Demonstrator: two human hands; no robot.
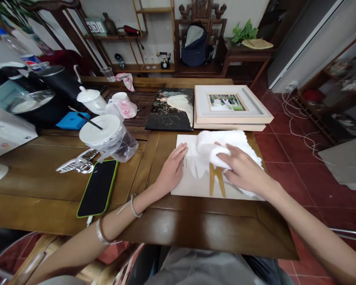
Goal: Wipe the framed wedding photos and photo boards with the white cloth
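A white album or card (192,180) with a gold mark on it lies flat on the wooden table (195,229) in front of me. My left hand (172,170) rests flat on its left edge, fingers stretched out. My right hand (241,170) presses down on a white cloth (222,144) bunched on top of the album, fingers curled over the cloth's fold.
Behind the album lie a dark photo print (170,109) and a stack of white picture frames (231,107). To the left are a phone in a green case (98,188), a lidded plastic cup with a straw (106,136), a hair clip (77,162), teaware and boxes. Red tiled floor lies to the right.
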